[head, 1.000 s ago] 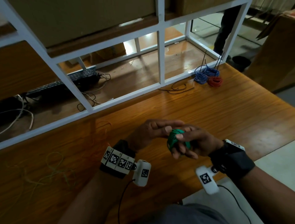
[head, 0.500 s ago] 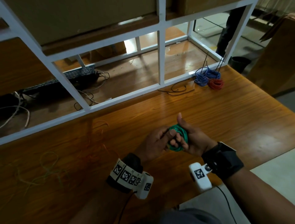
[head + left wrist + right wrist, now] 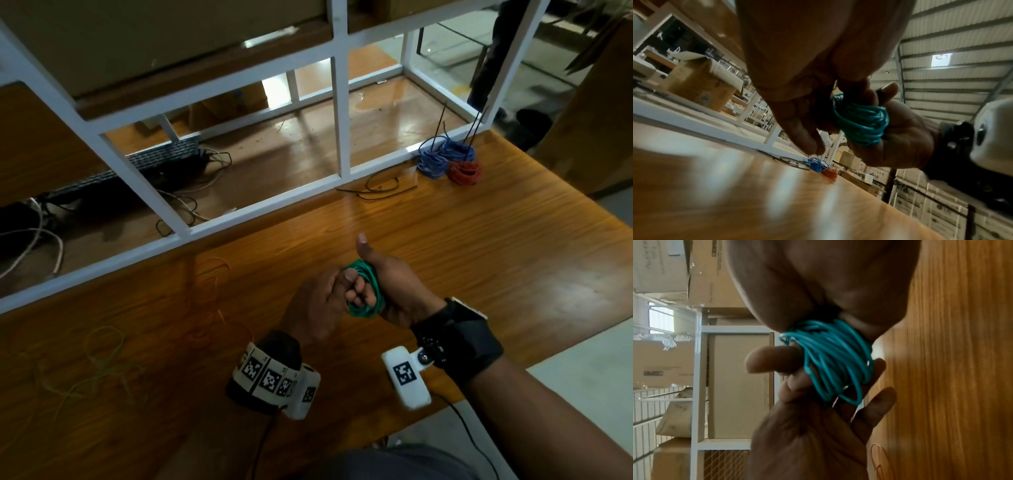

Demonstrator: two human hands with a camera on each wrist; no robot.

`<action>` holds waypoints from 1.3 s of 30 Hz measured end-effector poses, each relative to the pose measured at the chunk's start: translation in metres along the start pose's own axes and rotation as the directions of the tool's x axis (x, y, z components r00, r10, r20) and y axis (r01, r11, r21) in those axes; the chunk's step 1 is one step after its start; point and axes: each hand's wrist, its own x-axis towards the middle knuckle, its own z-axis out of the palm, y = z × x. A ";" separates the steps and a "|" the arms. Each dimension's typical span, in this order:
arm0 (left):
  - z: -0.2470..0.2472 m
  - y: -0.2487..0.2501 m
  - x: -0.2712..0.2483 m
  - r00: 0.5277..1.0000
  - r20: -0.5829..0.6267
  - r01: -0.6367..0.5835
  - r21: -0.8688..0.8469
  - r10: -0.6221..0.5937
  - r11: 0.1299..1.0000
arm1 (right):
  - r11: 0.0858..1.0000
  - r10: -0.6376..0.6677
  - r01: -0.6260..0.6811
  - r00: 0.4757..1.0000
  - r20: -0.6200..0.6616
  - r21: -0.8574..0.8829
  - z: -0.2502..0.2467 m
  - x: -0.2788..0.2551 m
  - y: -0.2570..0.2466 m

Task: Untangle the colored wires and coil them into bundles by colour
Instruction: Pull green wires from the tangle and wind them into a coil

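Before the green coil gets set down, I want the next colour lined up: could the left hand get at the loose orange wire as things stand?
Probably not yet. The orange wire lies uncovered on the table just left of the left hand, but that hand is pinching the green coil, which is wound around the right hand.

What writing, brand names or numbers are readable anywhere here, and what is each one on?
"LG": logo on the stacked cartons in the left wrist view, faint but legible.
Wrist markers: black-and-white square codes only, no letters or numbers.
Box label in the right wrist view: printed lines too blurred to read.
Brown box in the left wrist view: its sticker is too small to read.
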 end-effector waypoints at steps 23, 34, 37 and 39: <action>-0.042 -0.005 -0.007 0.961 -0.238 -0.045 0.375 0.143 0.926 | 0.744 -0.411 0.389 0.908 0.087 -0.542 0.028 -0.029 -0.014; -0.052 -0.025 -0.038 0.989 -0.149 -0.037 -0.247 0.000 0.968 | 0.853 -0.483 0.417 0.860 -0.168 -0.315 0.074 -0.045 0.017; -0.045 -0.033 -0.045 0.993 -0.121 -0.023 -0.265 -0.009 0.964 | 0.860 -0.461 0.373 0.860 -0.217 -0.348 0.076 -0.047 0.021; -0.048 -0.035 -0.047 0.995 -0.085 0.015 -0.343 -0.047 0.939 | 0.872 -0.433 0.341 0.871 -0.231 -0.351 0.074 -0.048 0.021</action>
